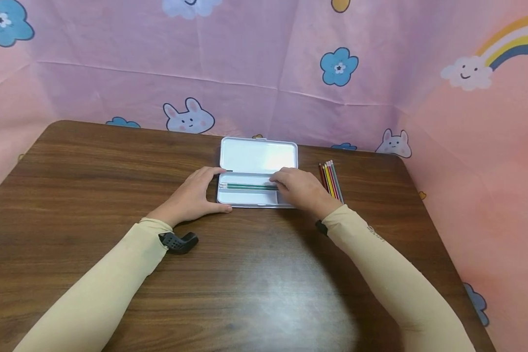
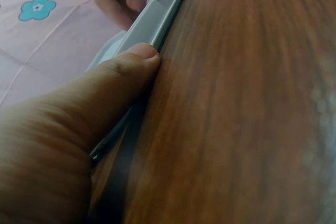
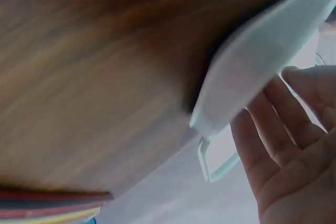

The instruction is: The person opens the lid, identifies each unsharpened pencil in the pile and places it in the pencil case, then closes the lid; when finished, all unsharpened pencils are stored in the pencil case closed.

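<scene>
A white pencil case point(image 1: 248, 197) lies on the table with its lid point(image 1: 258, 154) raised toward the wall. Green pencils point(image 1: 250, 186) rest lengthwise in its back compartment, their right ends covered by my right hand. My left hand point(image 1: 189, 196) grips the case's left end, thumb on the front edge, fingers near the hinge. Over the case's right part reaches my right hand point(image 1: 305, 191). Its fingers point(image 3: 262, 135) look fairly straight in the right wrist view; the case wall hides their tips, and no object shows in them.
Several coloured pencils point(image 1: 330, 180) lie in a bunch on the table just right of the case. The brown wooden table point(image 1: 229, 283) meets a patterned cloth point(image 1: 246, 88) behind and at the right side.
</scene>
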Motion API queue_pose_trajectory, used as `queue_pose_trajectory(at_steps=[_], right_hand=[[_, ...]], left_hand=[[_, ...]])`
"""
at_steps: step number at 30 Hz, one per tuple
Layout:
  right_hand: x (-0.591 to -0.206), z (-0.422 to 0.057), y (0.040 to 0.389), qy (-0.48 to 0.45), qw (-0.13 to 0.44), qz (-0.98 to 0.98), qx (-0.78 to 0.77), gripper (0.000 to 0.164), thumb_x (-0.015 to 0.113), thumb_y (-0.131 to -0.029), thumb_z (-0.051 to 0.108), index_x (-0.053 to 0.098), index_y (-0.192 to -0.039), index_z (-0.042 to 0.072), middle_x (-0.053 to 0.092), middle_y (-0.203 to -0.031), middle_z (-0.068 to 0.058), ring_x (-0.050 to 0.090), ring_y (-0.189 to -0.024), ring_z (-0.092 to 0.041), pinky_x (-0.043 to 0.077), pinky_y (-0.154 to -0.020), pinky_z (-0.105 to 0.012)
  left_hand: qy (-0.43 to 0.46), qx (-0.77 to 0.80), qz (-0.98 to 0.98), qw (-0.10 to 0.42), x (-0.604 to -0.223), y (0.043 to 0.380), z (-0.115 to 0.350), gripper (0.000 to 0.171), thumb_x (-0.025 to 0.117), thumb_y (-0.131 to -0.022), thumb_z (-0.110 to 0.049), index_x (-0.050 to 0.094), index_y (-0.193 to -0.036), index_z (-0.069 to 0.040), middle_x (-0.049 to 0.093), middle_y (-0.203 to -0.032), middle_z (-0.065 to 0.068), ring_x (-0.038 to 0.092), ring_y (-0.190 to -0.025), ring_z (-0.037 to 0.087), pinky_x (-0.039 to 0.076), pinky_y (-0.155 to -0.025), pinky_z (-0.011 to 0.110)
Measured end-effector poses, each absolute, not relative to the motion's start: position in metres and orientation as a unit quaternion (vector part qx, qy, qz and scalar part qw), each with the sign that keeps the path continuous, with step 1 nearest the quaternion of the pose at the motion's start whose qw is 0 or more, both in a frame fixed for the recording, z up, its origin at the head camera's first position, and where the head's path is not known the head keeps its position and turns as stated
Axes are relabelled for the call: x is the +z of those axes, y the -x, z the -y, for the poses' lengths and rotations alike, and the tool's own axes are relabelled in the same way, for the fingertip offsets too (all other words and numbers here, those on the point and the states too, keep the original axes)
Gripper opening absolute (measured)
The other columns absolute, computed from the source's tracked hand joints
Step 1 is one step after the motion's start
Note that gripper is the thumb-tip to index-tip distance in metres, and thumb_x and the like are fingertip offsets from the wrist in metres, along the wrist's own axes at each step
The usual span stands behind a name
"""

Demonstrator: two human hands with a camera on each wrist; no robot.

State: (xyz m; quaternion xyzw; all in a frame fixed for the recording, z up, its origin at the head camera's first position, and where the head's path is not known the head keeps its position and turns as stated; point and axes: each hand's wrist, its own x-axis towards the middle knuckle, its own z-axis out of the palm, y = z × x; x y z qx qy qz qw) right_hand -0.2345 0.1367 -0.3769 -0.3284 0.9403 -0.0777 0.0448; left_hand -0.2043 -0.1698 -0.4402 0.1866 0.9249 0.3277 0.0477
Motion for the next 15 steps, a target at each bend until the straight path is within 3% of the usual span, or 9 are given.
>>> queue_pose_trajectory(at_steps=[7,15], right_hand=[[-0.363,-0.167,0.229,0.318,0.008,-0.940,-0.123,0.023,0.064,-0.101,0.012,0.072,-0.122,0.008,0.070,-0.114,-0.005,0.066,-0.099,-0.018,0.057,-0.083,-0.038],[-0.358,-0.219,0.223,0.237,-0.020,-0.954,-0.184,0.025,0.064,-0.099,0.009,0.070,-0.122,0.003,0.068,-0.112,-0.010,0.065,-0.097,-0.024,0.057,-0.084,-0.043]], left_hand=[[-0.192,0.331,-0.923,0.039,-0.442,0.205,0.171,0.104,0.082,-0.079,-0.064,0.036,-0.159,-0.016,0.038,-0.160,0.011,0.032,-0.150,0.035,0.030,-0.119,0.061],[-0.192,0.332,-0.922,0.043,-0.441,0.205,0.171,0.104,0.081,-0.079,-0.065,0.035,-0.160,-0.017,0.037,-0.161,0.012,0.032,-0.150,0.035,0.030,-0.119,0.062]])
